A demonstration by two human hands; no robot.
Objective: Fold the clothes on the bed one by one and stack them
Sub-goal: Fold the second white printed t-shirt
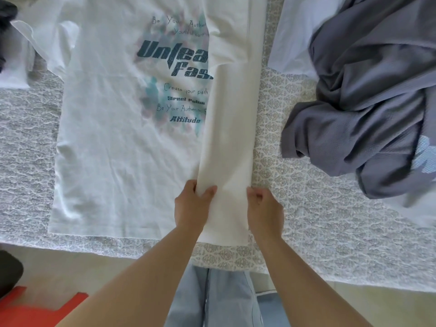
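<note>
1. The white T-shirt [113,128] lies flat on the bed [306,208], its right side folded inward.
2. The left hand [192,205] and right hand [264,208] pinch that flap's lower edges.
3. The grey garment [368,109] still lies crumpled, and no stack shows.

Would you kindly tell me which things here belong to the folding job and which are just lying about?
Part of the job:
white printed T-shirt, held by left hand and right hand
crumpled grey garment
patterned bedspread

Lying about:
red object on the floor
dark item at top left
</note>
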